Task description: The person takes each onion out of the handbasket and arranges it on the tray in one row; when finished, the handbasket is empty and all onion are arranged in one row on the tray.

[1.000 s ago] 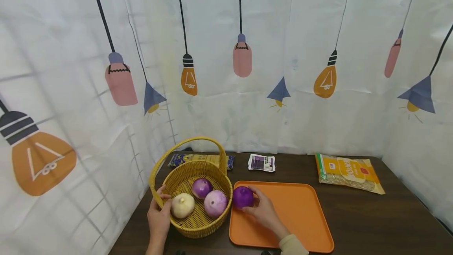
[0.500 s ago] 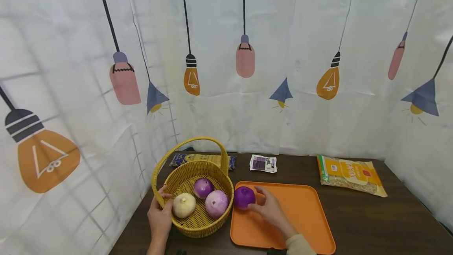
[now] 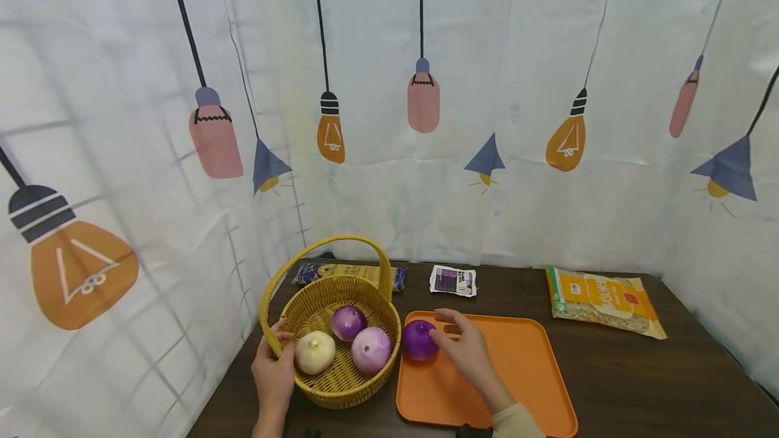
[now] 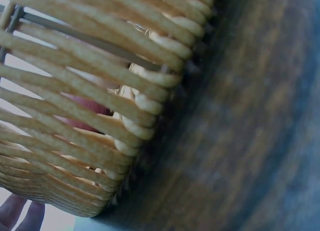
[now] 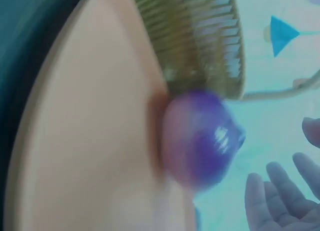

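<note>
Purple onion (image 3: 418, 341) sits on the orange tray (image 3: 517, 370), near its left edge; right hand (image 3: 471, 355) just beside it, fingers parted, holding nothing! Left hand (image 3: 273, 374) grips the yellow basket (image 3: 341, 398) at its handle (image 3: 385, 280), three more onions (image 3: 372, 350) inside.

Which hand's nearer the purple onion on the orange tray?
Right. The right hand is just right of the purple onion, not gripping it; the left hand is across the yellow wicker basket from it, holding its left side.

No text is legible. Lettering on the yellow grain bag (image 3: 602, 301) and white-and-purple sachet (image 3: 453, 281) is too small.
</note>
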Demonstrator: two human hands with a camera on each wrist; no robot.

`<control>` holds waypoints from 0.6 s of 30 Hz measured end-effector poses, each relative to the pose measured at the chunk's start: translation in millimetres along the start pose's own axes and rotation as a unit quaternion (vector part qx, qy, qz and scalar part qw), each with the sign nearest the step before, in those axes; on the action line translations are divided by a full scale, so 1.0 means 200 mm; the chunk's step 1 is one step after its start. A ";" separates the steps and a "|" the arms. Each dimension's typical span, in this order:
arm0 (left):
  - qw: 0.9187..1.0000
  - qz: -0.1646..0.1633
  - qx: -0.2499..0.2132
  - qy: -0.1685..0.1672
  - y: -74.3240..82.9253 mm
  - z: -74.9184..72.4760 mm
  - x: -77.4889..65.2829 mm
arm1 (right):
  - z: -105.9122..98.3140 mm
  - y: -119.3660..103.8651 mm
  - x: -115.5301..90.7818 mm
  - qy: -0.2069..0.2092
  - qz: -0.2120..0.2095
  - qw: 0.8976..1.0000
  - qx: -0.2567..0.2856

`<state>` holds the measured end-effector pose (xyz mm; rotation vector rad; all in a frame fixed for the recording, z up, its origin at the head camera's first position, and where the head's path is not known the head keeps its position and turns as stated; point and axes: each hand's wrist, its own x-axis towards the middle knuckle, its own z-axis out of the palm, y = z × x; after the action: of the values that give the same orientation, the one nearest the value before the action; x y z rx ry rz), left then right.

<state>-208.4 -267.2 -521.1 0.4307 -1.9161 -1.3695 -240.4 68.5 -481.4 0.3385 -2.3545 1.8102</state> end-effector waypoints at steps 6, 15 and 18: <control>1.000 -0.004 -0.004 -0.001 0.01 -0.01 0.00 | 0.10 -0.11 -0.03 -0.016 -0.037 0.997 0.069; 1.000 -0.010 -0.008 -0.006 0.00 -0.01 0.00 | 0.29 -0.17 -0.04 -0.085 -0.074 0.991 0.065; 1.000 -0.006 -0.019 -0.013 0.01 -0.01 0.00 | 0.34 -0.19 -0.03 -0.101 -0.077 0.991 0.044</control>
<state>-207.5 -267.6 -519.6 0.4094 -1.9091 -1.4234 -222.9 -5.1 -465.8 0.7275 -2.3029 1.8901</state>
